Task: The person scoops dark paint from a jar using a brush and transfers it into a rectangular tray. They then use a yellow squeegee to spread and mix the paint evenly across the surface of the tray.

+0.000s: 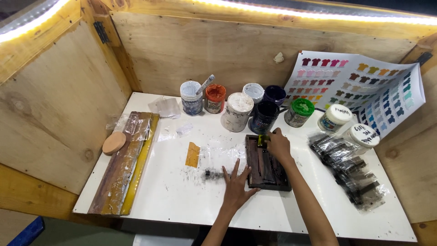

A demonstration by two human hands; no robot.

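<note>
Left hand (235, 184) lies spread flat on bench (182, 191), bracing dark frame (266, 163); right grip (277, 145) pinches small yellow-green piece (262, 139) at frame's far end; keep frame steady.

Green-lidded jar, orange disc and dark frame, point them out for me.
Green-lidded jar (302, 107), head view, on its lid.
Orange disc (114, 142), head view, on its top face.
Dark frame (266, 165), head view, on its inner surface.

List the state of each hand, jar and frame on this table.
left hand: flat, fingers spread, pressing beside frame.
right hand: gripping a small tool at frame's top.
dark frame: flat, ink-stained.
green-lidded jar: closed.
orange jar: open.
black jar: open.
colour chart: propped against wall.
</note>
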